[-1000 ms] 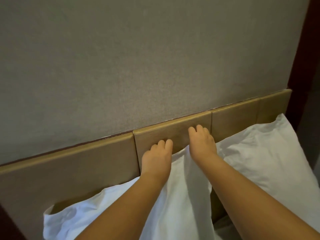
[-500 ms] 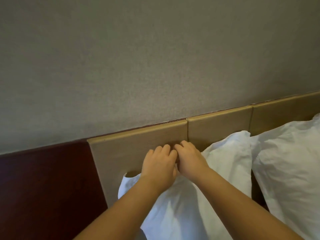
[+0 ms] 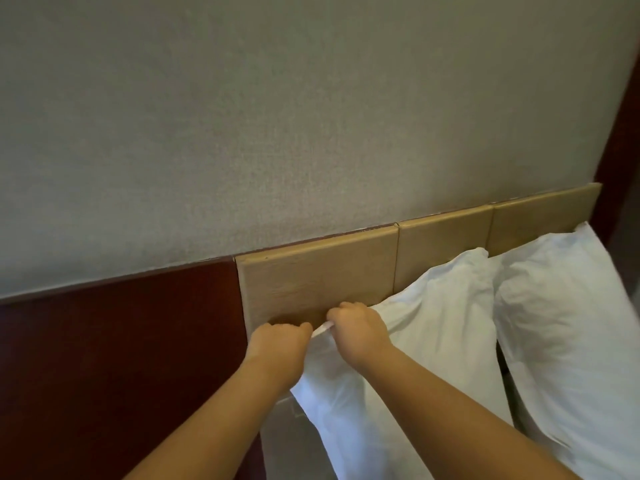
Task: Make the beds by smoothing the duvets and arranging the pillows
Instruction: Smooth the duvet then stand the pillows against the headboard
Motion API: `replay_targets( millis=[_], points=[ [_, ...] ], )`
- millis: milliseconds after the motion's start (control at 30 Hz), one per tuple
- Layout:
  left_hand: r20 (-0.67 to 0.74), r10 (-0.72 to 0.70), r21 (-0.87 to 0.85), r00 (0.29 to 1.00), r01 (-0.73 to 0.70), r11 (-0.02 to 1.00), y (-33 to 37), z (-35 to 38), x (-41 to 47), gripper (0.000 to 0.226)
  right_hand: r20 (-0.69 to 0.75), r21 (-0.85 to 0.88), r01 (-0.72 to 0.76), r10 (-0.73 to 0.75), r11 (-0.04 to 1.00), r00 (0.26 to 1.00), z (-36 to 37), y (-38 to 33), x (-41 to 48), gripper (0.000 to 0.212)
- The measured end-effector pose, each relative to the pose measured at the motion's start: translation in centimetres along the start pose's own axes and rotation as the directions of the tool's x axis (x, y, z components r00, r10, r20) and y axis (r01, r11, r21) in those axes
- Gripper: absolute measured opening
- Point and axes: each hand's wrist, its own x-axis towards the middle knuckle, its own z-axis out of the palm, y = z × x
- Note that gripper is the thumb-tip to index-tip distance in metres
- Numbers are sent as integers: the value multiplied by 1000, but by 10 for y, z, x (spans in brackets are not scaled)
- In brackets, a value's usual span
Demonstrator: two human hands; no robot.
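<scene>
Both fists closed on upper left corner of near pillow (image 3: 408, 344): left hand (image 3: 280, 344) and right hand (image 3: 360, 332) almost touching, a strip of white cloth pinched taut between them. Probably gripped so to draw corner square and stand pillow upright. Right of grip, second pillow (image 3: 568, 323), touching the first and leaning likewise. Just beyond grip, tan headboard (image 3: 318, 282), backing both pillows. Left of grip, dark wood panel (image 3: 117, 358). Farthest, above headboard, grey wall (image 3: 277, 116). Duvet out of view; smoothing cannot be judged.
</scene>
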Motion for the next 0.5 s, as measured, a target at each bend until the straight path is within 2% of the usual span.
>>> replay_targets(
  millis=[133, 233, 300, 400, 500],
  points=[
    [-98, -203, -84, 974, 195, 977, -17, -15, -7, 24, -128, 35, -50, 54, 998, 990, -6, -26, 6, 18],
    [-162, -282, -117, 946, 265, 957, -18, -17, -16, 38, -163, 75, -112, 122, 991, 979, -6, -40, 9, 22],
    [-203, -292, -139, 935, 268, 953, -13, -10, -21, 39, -201, 71, -117, 129, 991, 971, -2, -46, 5, 19],
    [-253, -299, -192, 920, 256, 948, -4, -7, -29, 29, -288, 58, -78, 92, 995, 953, 4, -52, -3, 11],
    [-268, -326, -259, 906, 258, 931, 2, -4, -38, 24, -372, 94, -78, 107, 993, 922, 2, -57, -15, 17]
  ],
)
